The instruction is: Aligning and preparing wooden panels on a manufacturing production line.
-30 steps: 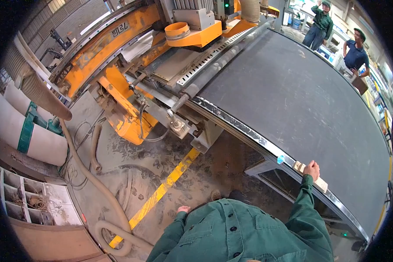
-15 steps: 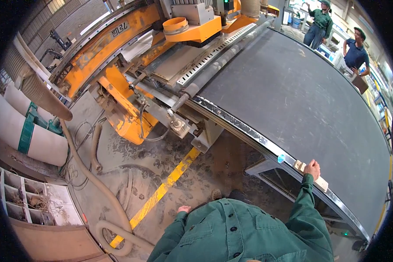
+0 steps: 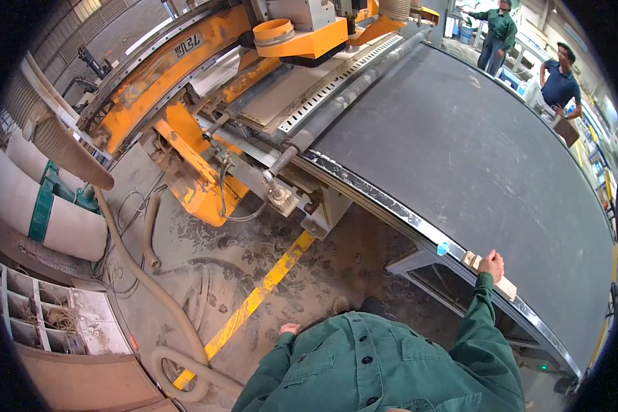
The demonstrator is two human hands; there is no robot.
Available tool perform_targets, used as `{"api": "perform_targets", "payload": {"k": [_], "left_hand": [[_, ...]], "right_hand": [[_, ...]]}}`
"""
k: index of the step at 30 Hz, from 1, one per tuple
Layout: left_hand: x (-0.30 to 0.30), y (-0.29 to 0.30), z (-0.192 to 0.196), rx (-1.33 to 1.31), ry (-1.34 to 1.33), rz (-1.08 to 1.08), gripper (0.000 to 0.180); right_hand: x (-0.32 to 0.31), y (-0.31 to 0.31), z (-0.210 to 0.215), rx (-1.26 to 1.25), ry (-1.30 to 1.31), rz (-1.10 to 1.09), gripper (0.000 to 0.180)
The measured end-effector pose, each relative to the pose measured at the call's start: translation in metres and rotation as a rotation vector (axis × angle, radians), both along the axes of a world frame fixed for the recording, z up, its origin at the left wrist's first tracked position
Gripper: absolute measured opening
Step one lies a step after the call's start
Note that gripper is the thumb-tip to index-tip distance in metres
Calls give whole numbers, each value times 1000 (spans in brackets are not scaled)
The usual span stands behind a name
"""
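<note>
My right hand (image 3: 491, 265) is closed over a pale wooden block (image 3: 507, 288) on the near edge of a wide dark conveyor belt (image 3: 432, 144). Ends of the wood show on both sides of the hand, and its curled fingers face the belt. A small blue sticker or tag (image 3: 443, 248) is on the metal rim (image 3: 405, 218), a little to the left of the block. Low beside my green jacket hangs my left hand (image 3: 291, 328), away from the machine. Most of its fingers are hidden or too small to make out.
An orange cutting machine (image 3: 302, 44) stands beyond a long roller (image 3: 343, 99) at the belt's far left. A hose (image 3: 127, 261) winds over the dusty floor near a compartmented box (image 3: 55, 309). Two people (image 3: 499, 38) stand past the belt at the far right.
The orange machine head has shifted slightly toward the upper left. One far person has moved a little. Both my hands stay in place.
</note>
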State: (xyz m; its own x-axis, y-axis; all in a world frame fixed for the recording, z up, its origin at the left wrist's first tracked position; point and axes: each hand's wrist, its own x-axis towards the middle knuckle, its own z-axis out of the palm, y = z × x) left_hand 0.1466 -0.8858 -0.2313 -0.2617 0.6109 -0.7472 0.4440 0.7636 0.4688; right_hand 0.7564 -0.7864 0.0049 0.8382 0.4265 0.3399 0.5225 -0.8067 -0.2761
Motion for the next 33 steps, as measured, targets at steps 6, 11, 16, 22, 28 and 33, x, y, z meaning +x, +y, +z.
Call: {"api": "perform_targets", "payload": {"k": [6, 11, 16, 22, 28, 33], "left_hand": [[2, -3, -19, -19, 6, 7, 29], [5, -3, -27, -5, 63, -38, 30], [14, -5, -34, -8, 92, -49, 33], [18, -12, -46, 2, 56, -50, 34], [25, -17, -54, 16, 51, -38, 33], [32, -16, -55, -9, 13, 10, 30]], "right_hand": [[6, 3, -15, 11, 13, -2, 32], [15, 1, -30, -5, -1, 27, 31], [21, -3, -40, -14, -27, 29, 30], [29, -11, -51, 15, -29, 37, 29], [30, -17, -56, 29, -20, 19, 30], [33, -19, -58, 13, 31, 26, 31]]}}
